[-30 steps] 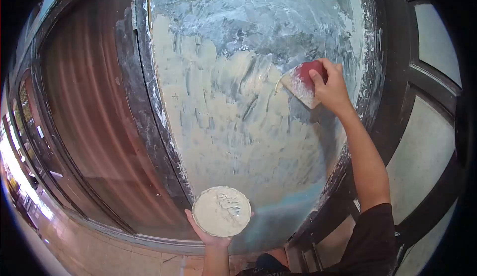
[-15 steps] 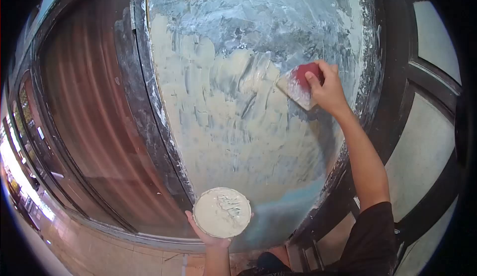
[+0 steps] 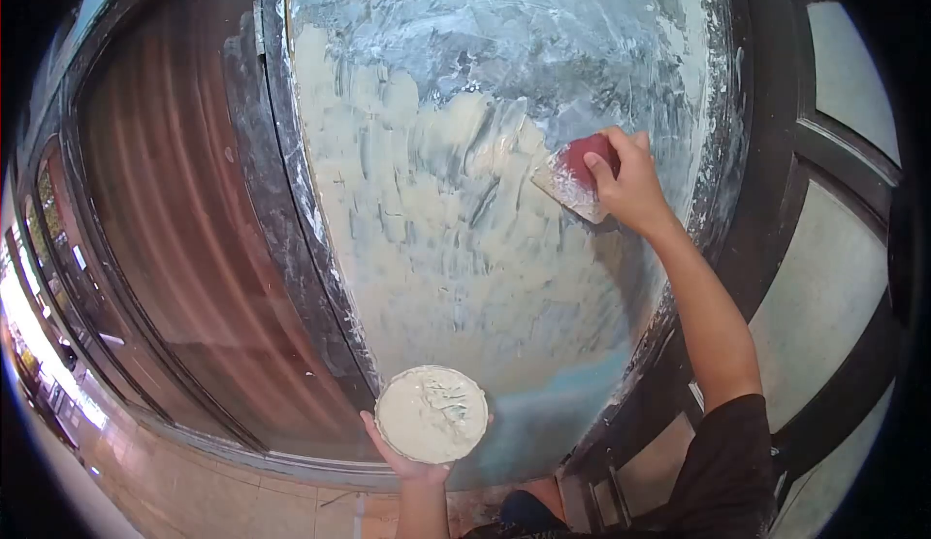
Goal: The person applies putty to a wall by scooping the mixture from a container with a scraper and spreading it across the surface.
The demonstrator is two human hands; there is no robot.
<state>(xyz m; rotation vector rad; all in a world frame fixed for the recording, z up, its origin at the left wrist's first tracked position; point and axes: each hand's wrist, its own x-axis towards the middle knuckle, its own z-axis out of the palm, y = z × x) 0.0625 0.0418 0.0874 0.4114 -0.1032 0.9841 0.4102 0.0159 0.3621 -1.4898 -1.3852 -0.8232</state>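
Observation:
My right hand grips a red scraper whose pale, smeared blade lies against the wall panel. Cream paste covers the panel's middle and lower part in uneven strokes, while its upper part shows blue-grey. Low in the view, my left hand holds a round container of cream paste from below, its fingers wrapped round the sides. The paste in it has ridges near the right side.
A dark frame borders the panel at the left, beside a glazed door with a reddish curtain. Dark woodwork with pale panes stands at the right. Tiled floor shows below.
My right hand and the scraper have moved slightly left and down over the panel. My left hand and the container have hardly moved.

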